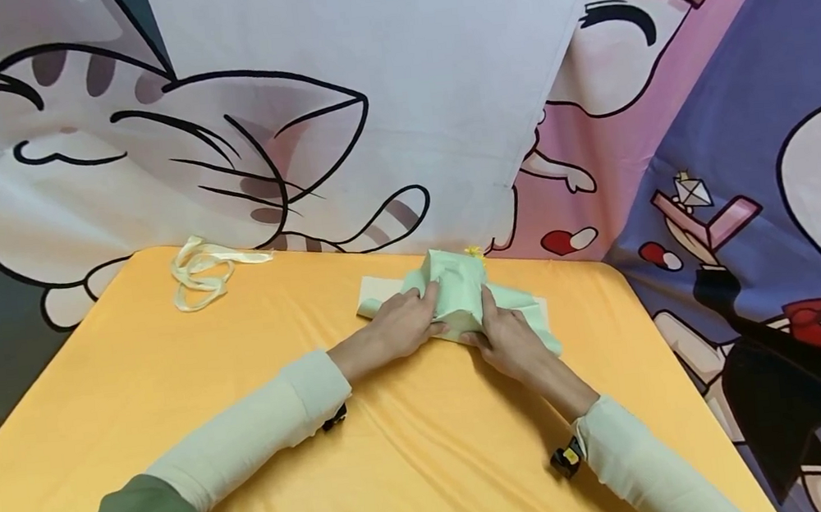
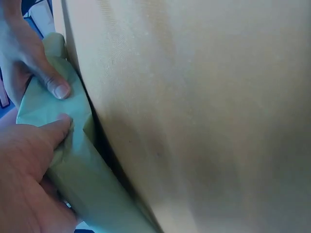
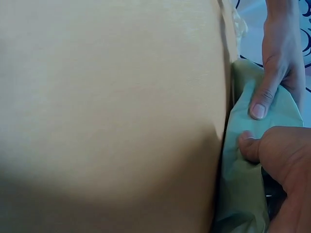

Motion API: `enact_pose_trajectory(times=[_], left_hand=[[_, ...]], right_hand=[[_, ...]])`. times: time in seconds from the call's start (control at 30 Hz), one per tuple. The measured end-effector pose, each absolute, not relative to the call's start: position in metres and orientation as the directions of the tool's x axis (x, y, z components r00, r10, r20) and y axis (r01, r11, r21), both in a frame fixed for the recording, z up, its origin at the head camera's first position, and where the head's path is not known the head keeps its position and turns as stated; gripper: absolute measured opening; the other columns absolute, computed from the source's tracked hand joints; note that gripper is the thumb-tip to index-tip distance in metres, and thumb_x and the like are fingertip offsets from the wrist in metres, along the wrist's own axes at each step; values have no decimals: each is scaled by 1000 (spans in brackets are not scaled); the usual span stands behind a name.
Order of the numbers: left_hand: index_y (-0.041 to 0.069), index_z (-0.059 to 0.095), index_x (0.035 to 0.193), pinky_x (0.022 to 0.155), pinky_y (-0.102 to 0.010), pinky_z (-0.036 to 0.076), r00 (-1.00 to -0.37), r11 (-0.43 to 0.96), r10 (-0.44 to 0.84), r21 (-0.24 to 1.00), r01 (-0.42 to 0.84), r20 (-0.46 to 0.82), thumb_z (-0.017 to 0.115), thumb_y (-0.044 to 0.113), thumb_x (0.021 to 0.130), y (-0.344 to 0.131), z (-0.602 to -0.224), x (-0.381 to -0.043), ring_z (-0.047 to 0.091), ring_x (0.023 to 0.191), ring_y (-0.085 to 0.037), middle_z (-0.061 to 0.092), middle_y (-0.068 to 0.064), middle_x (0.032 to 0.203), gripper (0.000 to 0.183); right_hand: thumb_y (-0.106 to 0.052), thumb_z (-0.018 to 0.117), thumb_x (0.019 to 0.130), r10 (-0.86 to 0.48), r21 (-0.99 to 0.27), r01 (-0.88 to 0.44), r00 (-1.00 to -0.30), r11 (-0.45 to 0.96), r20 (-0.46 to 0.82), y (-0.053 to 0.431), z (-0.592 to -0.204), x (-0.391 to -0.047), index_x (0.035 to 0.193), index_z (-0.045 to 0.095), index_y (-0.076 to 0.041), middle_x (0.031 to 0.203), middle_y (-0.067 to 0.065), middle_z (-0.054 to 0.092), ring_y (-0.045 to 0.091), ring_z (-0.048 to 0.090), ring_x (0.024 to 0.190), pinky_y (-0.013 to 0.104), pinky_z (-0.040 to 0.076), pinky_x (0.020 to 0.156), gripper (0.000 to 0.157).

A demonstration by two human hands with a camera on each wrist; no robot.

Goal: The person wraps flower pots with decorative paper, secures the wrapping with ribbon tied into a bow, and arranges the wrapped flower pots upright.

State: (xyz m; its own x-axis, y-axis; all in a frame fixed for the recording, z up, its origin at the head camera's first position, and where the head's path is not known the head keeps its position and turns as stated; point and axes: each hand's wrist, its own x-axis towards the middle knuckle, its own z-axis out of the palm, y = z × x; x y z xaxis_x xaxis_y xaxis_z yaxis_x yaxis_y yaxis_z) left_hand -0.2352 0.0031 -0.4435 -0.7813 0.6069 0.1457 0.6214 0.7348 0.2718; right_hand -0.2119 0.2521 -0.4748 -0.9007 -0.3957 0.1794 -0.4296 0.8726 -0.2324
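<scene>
Mint-green wrapping paper (image 1: 457,278) stands folded up around a boxy shape on the table, its ends spreading left and right. What it encloses is hidden. My left hand (image 1: 404,325) grips the paper at the left side of the bundle, and my right hand (image 1: 511,343) grips it at the right. Seen from the left wrist, the left thumb presses on the creased paper (image 2: 97,184) near the other hand's thumb. From the right wrist, the right thumb likewise lies on the green paper (image 3: 243,189), close to the left thumb.
White sheet edges (image 1: 378,289) show beneath the green paper. A pale ribbon (image 1: 198,280) lies loosely coiled at the table's back left. Something small and yellow (image 1: 474,252) sits just behind the bundle. The yellow-covered table (image 1: 313,480) ends at a printed cloth backdrop (image 1: 440,105).
</scene>
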Motion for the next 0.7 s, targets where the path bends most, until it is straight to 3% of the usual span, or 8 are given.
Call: enact_pose_trajectory(times=[0.17, 0.43, 0.7], left_hand=[[-10, 40, 156, 79, -50, 62, -805, 756, 577, 285, 589, 136, 72, 37, 112, -10, -433, -231, 73, 92, -32, 72, -20, 102, 72], [-4, 42, 154, 82, -48, 63, -836, 795, 533, 263, 547, 126, 72, 42, 111, -33, -429, -226, 73, 93, -35, 72, -19, 102, 70], [-5, 41, 157, 83, -49, 62, -865, 820, 491, 279, 499, 104, 70, 42, 112, -58, -425, -222, 73, 94, -35, 72, -22, 106, 71]], right_hand=[[-30, 72, 113, -385, -229, -408, -912, 884, 141, 225, -444, -202, 170, 18, 19, 122, 40, 77, 54, 74, 125, 68, 50, 119, 93], [-33, 71, 113, -412, -193, -427, -904, 883, 115, 201, -437, -207, 170, 16, 20, 125, 38, 77, 52, 74, 128, 66, 50, 120, 95], [-35, 70, 114, -449, -177, -462, -887, 869, 107, 174, -433, -213, 171, 15, 19, 113, 33, 81, 51, 76, 125, 65, 51, 121, 96]])
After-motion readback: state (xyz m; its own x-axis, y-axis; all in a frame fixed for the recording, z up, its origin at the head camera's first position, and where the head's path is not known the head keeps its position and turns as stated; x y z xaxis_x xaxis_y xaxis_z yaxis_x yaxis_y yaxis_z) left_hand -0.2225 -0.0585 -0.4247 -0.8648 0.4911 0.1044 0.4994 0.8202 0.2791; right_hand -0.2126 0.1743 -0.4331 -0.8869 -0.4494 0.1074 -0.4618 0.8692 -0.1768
